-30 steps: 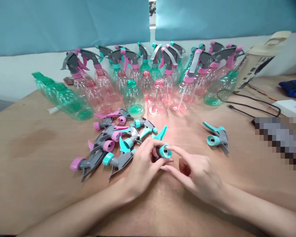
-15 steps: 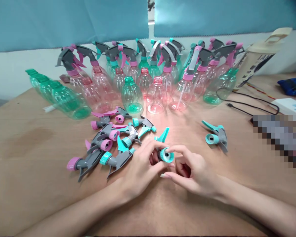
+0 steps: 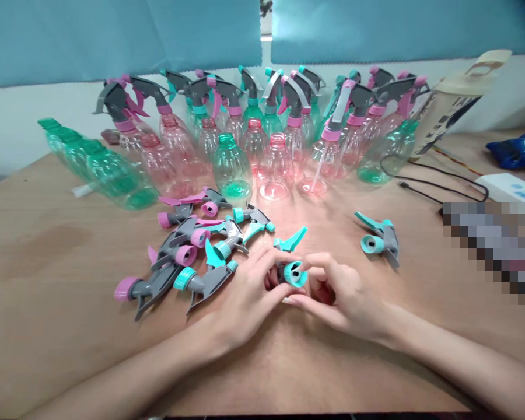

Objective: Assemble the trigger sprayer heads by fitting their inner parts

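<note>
My left hand (image 3: 249, 291) is closed around a grey spray head with a teal collar (image 3: 294, 273), whose teal trigger sticks up behind my fingers. My right hand (image 3: 339, 291) has its fingers curled, pinching at the teal collar's rim from the right. Both hands rest low over the wooden table (image 3: 48, 303). Just left of my left hand lies a pile of loose spray heads (image 3: 192, 245) in grey, pink and teal.
A lone teal spray head (image 3: 378, 240) lies to the right. Behind stand several pink and green bottles (image 3: 275, 169), some capped with sprayers; green bottles (image 3: 100, 169) lie on their sides at left. A black cable (image 3: 437, 181), a white box and a paper bag (image 3: 450, 111) sit right.
My right fingers have curled in from an outstretched point to pinch the teal collar. The spray head has turned slightly, its trigger swinging up to the right.
</note>
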`<state>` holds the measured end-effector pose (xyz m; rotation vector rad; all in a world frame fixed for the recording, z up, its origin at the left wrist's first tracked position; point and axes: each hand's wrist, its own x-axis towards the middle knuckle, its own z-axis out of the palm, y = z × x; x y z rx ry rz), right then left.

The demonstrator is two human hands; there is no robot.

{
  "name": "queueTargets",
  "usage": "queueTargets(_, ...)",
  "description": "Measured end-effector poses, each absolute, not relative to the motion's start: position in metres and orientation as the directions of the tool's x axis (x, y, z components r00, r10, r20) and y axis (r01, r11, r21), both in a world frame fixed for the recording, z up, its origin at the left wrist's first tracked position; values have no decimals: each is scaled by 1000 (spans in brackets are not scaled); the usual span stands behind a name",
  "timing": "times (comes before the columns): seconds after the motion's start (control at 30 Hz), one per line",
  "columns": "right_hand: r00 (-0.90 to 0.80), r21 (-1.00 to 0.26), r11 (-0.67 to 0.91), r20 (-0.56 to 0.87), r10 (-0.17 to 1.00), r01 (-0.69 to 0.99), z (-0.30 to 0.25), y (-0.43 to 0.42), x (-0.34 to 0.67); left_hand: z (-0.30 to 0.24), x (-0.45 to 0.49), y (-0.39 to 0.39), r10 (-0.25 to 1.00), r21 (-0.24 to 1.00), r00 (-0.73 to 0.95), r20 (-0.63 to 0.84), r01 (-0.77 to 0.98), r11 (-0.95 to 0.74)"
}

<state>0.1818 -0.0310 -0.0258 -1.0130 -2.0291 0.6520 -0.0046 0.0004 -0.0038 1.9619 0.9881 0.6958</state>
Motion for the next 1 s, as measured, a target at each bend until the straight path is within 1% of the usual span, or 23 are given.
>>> queueTargets(0.27, -437, -678, 552, 359, 825, 485, -22, -28, 184, -5, -5, 2, 806, 819, 576, 135, 393, -418)
queueTargets(0.37, -453, -656, 576, 373, 809, 488, -22, -27, 183, -4, -5, 3, 803, 802, 581, 132, 414, -432)
queueTargets(0.47, -463, -597, 623, 422, 779, 505, -20, -26, 183, -5, -4, 3, 795, 784, 594, 124, 432, -445)
queueTargets(0.57, -487, -497, 661, 447, 750, 562, -18, -25, 182, -6, -4, 4, 780, 767, 611, 137, 433, -474)
queueTargets(0.73, -474, -358, 676, 507, 720, 644, -16, -24, 180, -6, -3, 4, 760, 736, 631, 155, 440, -515)
queueTargets(0.83, -465, -325, 668, 518, 718, 669, -17, -25, 180, -5, -3, 3, 755, 729, 639, 143, 448, -518)
queueTargets(1.0, -442, -319, 660, 539, 717, 681, -18, -26, 181, -4, -1, 3, 767, 718, 626, 141, 469, -514)
